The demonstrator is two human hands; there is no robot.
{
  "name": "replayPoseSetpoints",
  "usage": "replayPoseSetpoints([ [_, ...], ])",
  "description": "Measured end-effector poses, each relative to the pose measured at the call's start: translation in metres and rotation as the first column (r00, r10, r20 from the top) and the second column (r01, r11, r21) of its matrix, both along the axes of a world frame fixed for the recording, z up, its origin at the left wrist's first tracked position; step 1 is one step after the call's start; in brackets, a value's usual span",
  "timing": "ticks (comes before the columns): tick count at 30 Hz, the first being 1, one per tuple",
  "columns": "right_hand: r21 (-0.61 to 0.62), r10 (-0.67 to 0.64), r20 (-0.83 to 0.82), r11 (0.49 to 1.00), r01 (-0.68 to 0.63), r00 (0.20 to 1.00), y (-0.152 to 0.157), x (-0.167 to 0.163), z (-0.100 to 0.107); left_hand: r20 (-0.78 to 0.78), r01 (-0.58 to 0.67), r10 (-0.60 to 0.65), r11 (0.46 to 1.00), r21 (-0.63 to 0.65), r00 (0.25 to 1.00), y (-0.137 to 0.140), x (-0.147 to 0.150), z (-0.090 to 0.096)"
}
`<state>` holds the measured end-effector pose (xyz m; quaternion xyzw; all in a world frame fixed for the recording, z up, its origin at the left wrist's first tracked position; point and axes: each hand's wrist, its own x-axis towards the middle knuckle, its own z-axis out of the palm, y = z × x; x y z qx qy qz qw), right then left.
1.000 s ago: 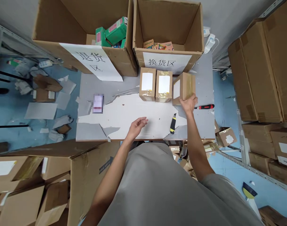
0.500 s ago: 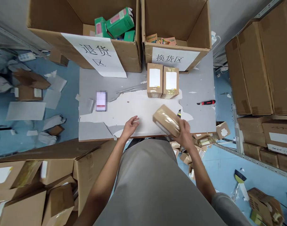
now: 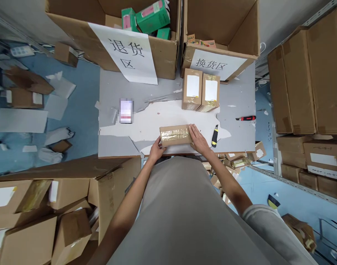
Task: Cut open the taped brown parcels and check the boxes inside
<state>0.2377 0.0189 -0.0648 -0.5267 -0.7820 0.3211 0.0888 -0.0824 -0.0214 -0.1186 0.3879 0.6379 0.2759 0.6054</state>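
A small taped cardboard box (image 3: 175,135) lies lengthwise near the table's front edge, shiny tape along its upper face. My left hand (image 3: 156,150) grips its left end from below, the fingers curled at the corner. On its right end rests my right hand (image 3: 198,140), fingers laid over the top and side. Just right of that hand is a black and yellow utility knife (image 3: 215,136). Two labelled cardboard boxes (image 3: 192,89) (image 3: 210,92) stand side by side farther back.
Two large open cartons with paper signs, a left carton (image 3: 165,55) holding green packs and a right carton (image 3: 189,55), line the table's back. A red utility knife (image 3: 245,118) lies right, a blurred phone (image 3: 126,111) left. A big carton of boxes (image 3: 104,198) stands lower left.
The small box has moved left and turned from slanted to nearly level. My left hand has come to its left end. The black and yellow knife is now uncovered.
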Motion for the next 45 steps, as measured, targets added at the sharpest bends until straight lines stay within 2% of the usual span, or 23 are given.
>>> replayPoseSetpoints([
  [2,-0.065,-0.166,-0.038,0.984,0.164,0.985,-0.013,0.008,-0.012,-0.012,0.002,-0.003,0.997,-0.077,1.000,-0.001,-0.005,-0.008],
  [3,-0.118,-0.265,-0.058,0.959,0.256,0.963,-0.019,0.012,-0.019,-0.032,-0.006,0.002,0.994,-0.108,0.999,-0.002,-0.008,-0.012],
  [5,-0.260,-0.443,-0.104,0.876,0.405,0.891,-0.030,0.018,-0.032,-0.065,-0.021,0.011,0.988,-0.150,0.998,-0.001,-0.013,-0.016],
  [8,-0.477,-0.599,-0.185,0.748,0.461,0.779,-0.040,0.016,-0.048,-0.060,-0.004,-0.005,0.989,-0.150,0.998,0.000,-0.012,-0.018],
  [11,-0.568,-0.658,-0.247,0.693,0.444,0.711,-0.040,0.007,-0.054,-0.054,0.006,-0.013,0.991,-0.132,0.998,0.001,-0.005,-0.013],
  [13,-0.554,-0.661,-0.275,0.703,0.447,0.699,-0.038,0.003,-0.051,-0.058,-0.012,0.005,0.993,-0.116,0.998,0.001,-0.001,-0.005],
  [17,-0.450,-0.635,-0.348,0.758,0.472,0.689,-0.029,0.010,-0.039,-0.044,-0.109,0.108,0.994,-0.022,0.993,0.001,0.000,0.014],
  [21,-0.397,-0.641,-0.310,0.758,0.517,0.702,-0.017,0.024,-0.038,-0.074,-0.177,0.175,0.984,-0.016,0.982,0.007,0.005,0.023],
  [26,-0.429,-0.644,-0.213,0.737,0.522,0.735,-0.013,0.030,-0.057,-0.065,-0.207,0.200,0.971,-0.121,0.978,0.015,0.020,0.011],
  [32,-0.496,-0.695,-0.203,0.680,0.539,0.690,-0.031,0.040,-0.069,-0.108,-0.244,0.230,0.959,-0.147,0.967,0.000,0.021,-0.003],
  [35,-0.496,-0.669,-0.204,0.700,0.514,0.715,-0.038,0.041,-0.069,-0.123,-0.213,0.197,0.969,-0.127,0.973,-0.007,0.019,-0.003],
  [41,-0.455,-0.659,-0.217,0.721,0.522,0.720,-0.037,0.035,-0.056,-0.157,-0.190,0.178,0.979,-0.068,0.972,-0.002,0.019,0.008],
  [45,-0.345,-0.665,-0.305,0.745,0.571,0.682,-0.021,0.036,-0.031,-0.158,-0.189,0.202,0.978,0.093,0.967,0.012,0.020,0.029],
])
